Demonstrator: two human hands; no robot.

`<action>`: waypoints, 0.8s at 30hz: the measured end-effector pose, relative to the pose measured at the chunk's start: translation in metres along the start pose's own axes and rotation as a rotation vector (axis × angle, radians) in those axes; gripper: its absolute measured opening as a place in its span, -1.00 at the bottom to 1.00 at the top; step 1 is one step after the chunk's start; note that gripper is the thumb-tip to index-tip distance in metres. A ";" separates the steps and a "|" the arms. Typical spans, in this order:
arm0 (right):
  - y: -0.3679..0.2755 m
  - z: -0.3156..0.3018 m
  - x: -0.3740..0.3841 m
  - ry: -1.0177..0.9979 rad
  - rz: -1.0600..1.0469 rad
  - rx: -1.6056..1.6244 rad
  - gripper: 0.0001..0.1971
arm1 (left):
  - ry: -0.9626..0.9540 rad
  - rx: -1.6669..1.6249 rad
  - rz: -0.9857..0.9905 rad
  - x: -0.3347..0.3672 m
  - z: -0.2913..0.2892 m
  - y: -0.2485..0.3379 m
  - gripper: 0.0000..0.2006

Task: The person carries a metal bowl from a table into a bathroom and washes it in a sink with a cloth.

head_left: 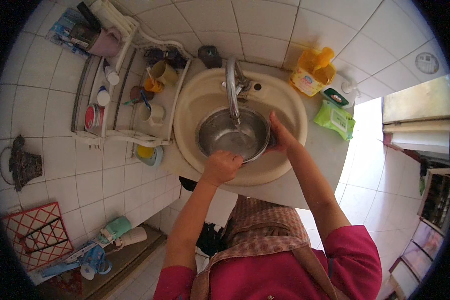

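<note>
A round metal bowl (218,136) sits inside the beige oval sink (185,107), under the spout of the chrome faucet (231,90). Some water seems to lie in the bowl, though glare blurs its surface. My left hand (222,168) is closed at the bowl's near rim, knuckles up. Against the bowl's right side rests my right hand (282,135), thumb raised along the rim and its other fingers partly hidden behind the wall of the bowl.
On the counter's right stand a yellow container (311,75), a soap pump bottle (339,92) and a green wipes pack (334,120). A white shelf (127,134) with cups and jars is at the left. A dark cup (209,56) stands behind the sink.
</note>
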State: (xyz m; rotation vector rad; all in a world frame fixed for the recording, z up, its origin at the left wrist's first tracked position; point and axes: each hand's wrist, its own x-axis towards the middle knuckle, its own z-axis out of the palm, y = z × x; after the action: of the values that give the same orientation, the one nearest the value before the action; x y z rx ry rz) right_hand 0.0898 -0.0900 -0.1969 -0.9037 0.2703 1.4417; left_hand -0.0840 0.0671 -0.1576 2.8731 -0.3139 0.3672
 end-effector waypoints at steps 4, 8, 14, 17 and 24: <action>0.038 -0.036 0.034 0.224 0.069 -0.080 -0.50 | -0.068 0.074 0.101 0.003 -0.002 0.003 -0.88; 0.036 -0.006 0.012 0.458 -0.113 -0.196 -0.57 | -0.104 -0.012 0.011 0.002 -0.016 0.003 -0.77; 0.062 -0.041 0.016 0.469 -0.505 -0.252 -0.54 | 0.590 -1.142 -1.157 -0.030 0.039 0.003 -0.46; 0.081 -0.051 0.026 0.439 -0.733 -0.192 -0.55 | 0.311 -1.993 -1.291 -0.033 0.044 -0.002 -0.45; 0.039 -0.033 0.004 0.779 -0.854 -0.918 -0.63 | 0.427 -1.839 -1.677 -0.055 0.085 -0.008 -0.75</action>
State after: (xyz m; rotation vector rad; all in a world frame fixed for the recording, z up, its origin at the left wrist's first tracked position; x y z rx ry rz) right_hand 0.0663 -0.1141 -0.2359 -2.0106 -0.2425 0.2982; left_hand -0.1156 0.0634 -0.2545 0.5675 1.1087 0.1054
